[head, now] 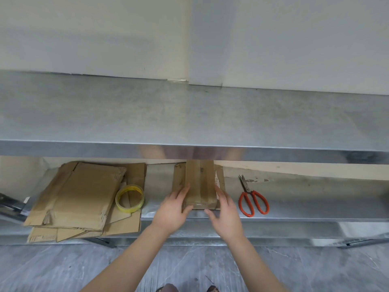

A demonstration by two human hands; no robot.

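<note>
A small taped cardboard box [200, 186] lies on the lower metal shelf [294, 207], on top of a flattened piece of cardboard. My left hand [172, 209] holds its left front corner, fingers along the side and thumb on the front face. My right hand [226, 211] is at the box's right side with straight fingers, thumb spread toward the front; whether it touches the box is unclear. The box's far end is hidden under the upper shelf.
The upper metal shelf [189, 116] overhangs the lower one. Flattened cardboard sheets [80, 197] are stacked at the left with a yellow tape roll [129, 198] on them. Red-handled scissors [251, 197] lie to the right of the box. Grey floor below.
</note>
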